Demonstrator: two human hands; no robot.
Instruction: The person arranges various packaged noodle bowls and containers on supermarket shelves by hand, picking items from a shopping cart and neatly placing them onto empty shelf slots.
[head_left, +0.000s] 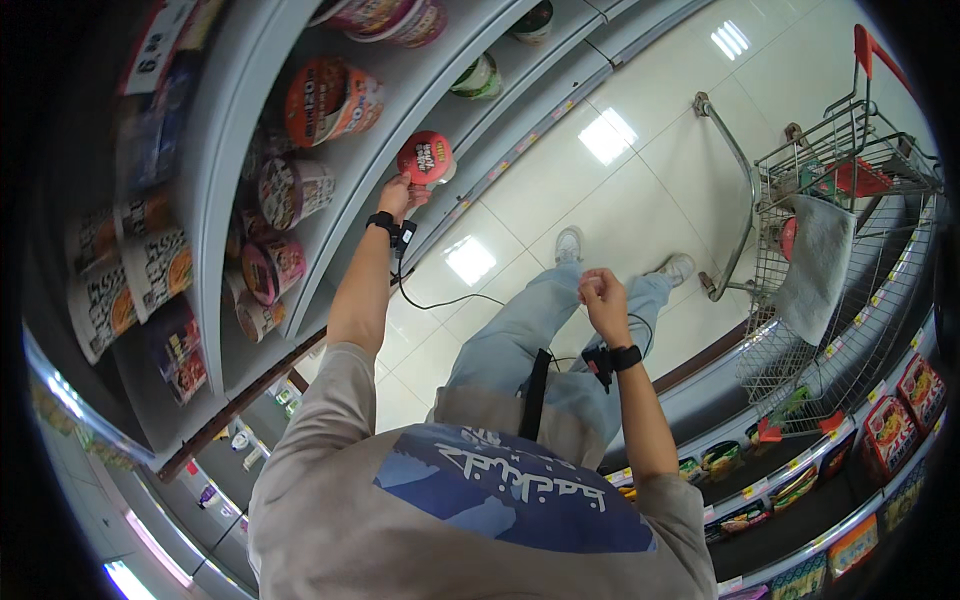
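My left hand (403, 196) reaches out to the shelving on the left and grips a tub with a red printed lid (425, 158). The lid faces up towards me; part of the tub's pale side shows beneath it. The tub is at the front of a lower grey shelf, and I cannot tell whether it rests there. In front of my legs, my right hand (604, 300) hangs in the air with its fingers curled in and nothing seen in them. Nearest the held tub are an orange instant-noodle tub (330, 103) and a green-and-white tub (478, 78).
More noodle tubs (295, 190) line the grey shelves (247, 142) at left. A wire shopping cart (810, 172) with a grey cloth (814, 266) over its side stands at right. Behind it, a shelf holds packaged food (889, 431). A black cable (442, 306) runs from my left wrist.
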